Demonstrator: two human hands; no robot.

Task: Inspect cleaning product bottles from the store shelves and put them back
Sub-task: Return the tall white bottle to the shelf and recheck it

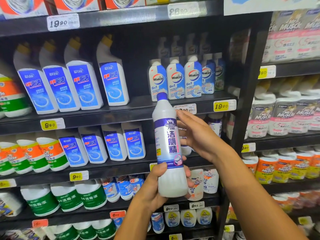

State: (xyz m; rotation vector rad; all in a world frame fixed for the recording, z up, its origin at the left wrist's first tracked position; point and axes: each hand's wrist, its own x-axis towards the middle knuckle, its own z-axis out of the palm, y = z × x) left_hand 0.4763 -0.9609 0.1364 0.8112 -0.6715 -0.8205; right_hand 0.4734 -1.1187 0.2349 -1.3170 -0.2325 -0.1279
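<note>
Gripping the white bottle [170, 153] near its base, the left hand [152, 186] holds it upright before the shelves [103, 115]; the right hand [197, 135] lies open-fingered behind its label. Purple cap on top.

Bright even store light, dim shelf recesses, blurred bowed edges, sharper centre

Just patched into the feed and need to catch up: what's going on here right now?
A person stands at store shelves of cleaning products, holding a white bottle with a purple cap and label upright in front of them. The left hand grips its lower part, thumb across the front. The right hand is beside the upper label, fingers fairly straight behind it; contact is unclear. The label faces the camera, so the bottle looks mid-inspection and not yet put back.
</note>
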